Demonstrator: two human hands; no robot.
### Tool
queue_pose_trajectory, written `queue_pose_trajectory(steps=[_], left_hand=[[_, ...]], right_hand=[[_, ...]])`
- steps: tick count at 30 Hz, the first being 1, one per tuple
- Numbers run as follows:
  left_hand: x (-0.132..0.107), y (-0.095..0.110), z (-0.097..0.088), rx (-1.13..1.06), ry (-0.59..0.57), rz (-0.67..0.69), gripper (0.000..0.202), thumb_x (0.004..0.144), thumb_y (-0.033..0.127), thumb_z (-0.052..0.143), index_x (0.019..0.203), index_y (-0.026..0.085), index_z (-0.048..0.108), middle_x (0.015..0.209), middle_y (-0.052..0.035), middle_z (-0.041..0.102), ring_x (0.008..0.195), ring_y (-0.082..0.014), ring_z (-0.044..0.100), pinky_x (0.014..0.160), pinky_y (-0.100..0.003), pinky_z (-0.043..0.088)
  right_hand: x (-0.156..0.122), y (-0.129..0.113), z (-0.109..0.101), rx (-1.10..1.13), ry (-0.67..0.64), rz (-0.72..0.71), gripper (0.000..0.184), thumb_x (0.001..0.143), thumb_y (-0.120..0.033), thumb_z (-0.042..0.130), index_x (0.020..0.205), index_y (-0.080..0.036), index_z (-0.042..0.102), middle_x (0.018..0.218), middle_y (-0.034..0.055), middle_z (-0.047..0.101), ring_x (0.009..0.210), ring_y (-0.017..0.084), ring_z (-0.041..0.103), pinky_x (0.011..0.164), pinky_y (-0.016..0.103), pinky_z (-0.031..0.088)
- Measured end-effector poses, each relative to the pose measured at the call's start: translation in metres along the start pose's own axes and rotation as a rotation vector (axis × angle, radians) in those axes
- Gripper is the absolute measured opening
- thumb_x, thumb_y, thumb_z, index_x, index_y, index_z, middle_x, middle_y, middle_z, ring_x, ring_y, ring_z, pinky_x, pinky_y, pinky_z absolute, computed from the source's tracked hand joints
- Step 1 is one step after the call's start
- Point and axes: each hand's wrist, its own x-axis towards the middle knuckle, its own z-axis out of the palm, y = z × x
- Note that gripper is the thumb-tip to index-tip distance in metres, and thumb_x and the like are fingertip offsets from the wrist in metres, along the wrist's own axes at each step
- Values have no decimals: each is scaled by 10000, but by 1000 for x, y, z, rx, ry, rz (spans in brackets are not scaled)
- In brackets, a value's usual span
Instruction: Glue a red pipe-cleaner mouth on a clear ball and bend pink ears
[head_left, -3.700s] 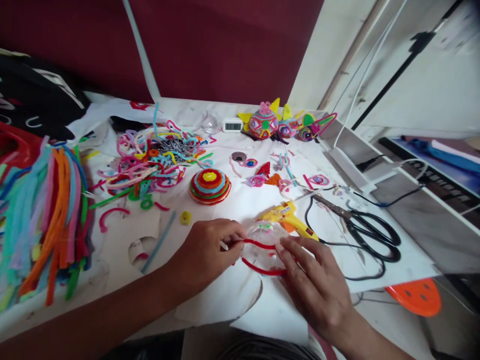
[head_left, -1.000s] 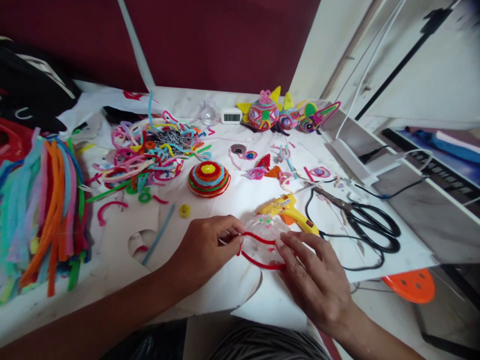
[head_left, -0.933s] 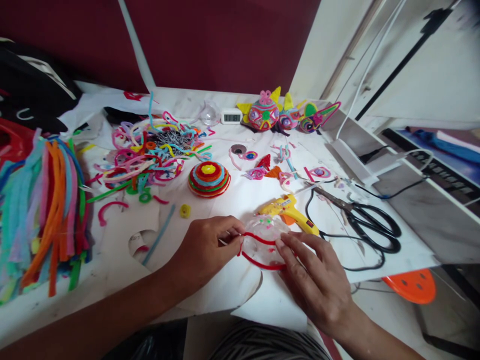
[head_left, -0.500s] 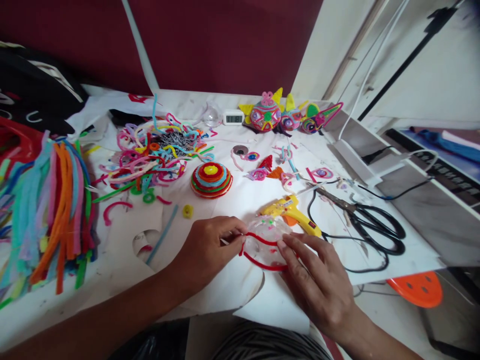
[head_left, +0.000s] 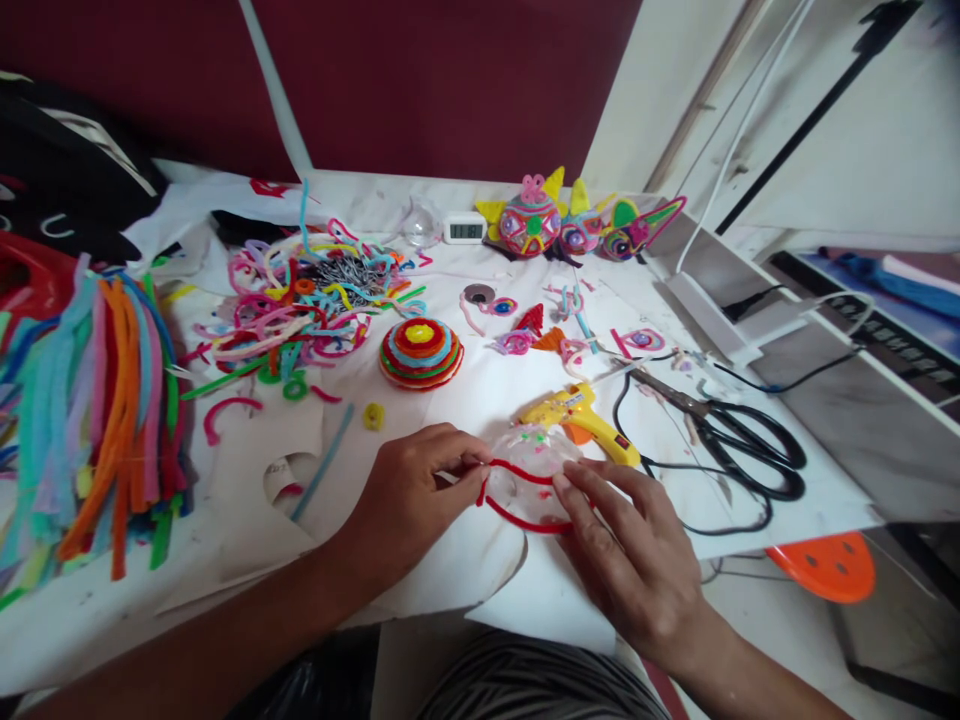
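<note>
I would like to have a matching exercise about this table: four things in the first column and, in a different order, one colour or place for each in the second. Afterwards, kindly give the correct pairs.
Things
1. glue gun
2. clock
3. red strip
4. scissors

Colours or places
A. reaching from the left hand to the right hand
B. metal and black, the rightmost of the four
C. white, the farthest of the four from the person
D. mostly yellow

Pairs: 1-D, 2-C, 3-A, 4-B
</note>
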Motion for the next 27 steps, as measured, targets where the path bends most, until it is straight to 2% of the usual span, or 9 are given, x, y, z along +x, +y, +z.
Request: queue_pose_trajectory(steps=[10,17,27], left_hand=[[-5,-7,7,-93,37,-43,65,760,166,648,789,178,704,770,-3,667,701,-134,660,550,-189,525],[-4,-11,8,-129,29,-66,50,781,203,651,797,184,694,779,3,669,701,-128,655,562,-190,526],[-7,-6,4,-127,18,-37,63,776,147,650,793,177,703,797,-14,672,753,-124,643,552,-156,506]], right_hand=[[-1,-1,1,7,26,-4,451,823,-21,632,1259,45,540,1257,246,560,1148,398,486,853,525,513],[1,1,0,13,36,4,500,812,-39,658,1288,36,522,1251,244,564,1134,392,493,856,529,505],[0,1,2,2,53,10,514,780,-38,694,1265,35,539,1227,246,578,1120,389,504,846,524,511]])
